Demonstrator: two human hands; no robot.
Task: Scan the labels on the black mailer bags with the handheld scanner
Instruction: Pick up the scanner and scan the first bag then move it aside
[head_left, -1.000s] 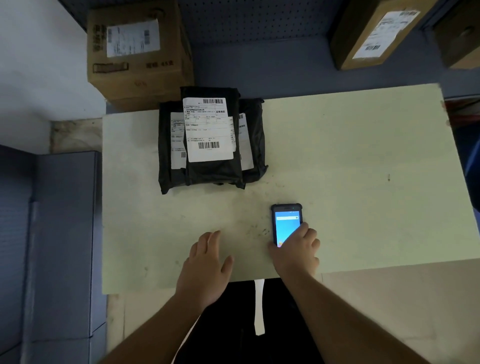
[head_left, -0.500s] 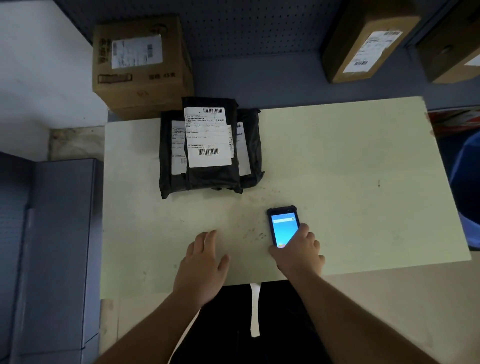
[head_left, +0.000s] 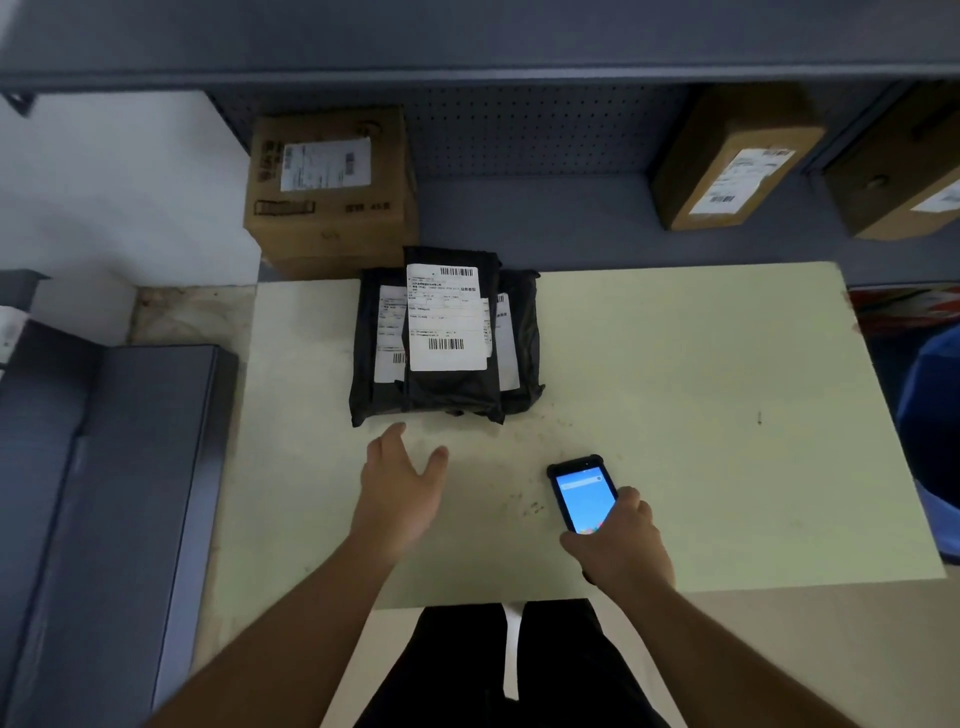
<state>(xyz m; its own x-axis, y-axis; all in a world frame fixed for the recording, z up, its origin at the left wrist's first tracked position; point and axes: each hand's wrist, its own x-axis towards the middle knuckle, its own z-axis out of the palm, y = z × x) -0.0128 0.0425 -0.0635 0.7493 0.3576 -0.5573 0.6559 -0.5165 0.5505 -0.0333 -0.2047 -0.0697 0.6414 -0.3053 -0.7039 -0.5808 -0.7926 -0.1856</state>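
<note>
Pale table (head_left: 675, 364) — scanner (head_left: 583, 493) in right grip (head_left: 618, 545)

one head-worn wide-angle view looks steeply down and forward from above the near edge of the pale table (head_left: 675, 364), close over both forearms, reaching as far as the shelf back wall; no second view shares the scene.

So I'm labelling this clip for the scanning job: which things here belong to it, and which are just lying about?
Part of the job:
- black mailer bags, stacked on the table
- scanner, held in the right hand
- left hand, open, near the bags

Just lying about:
- box behind the table
- box on the shelf
- grey cabinet
</note>
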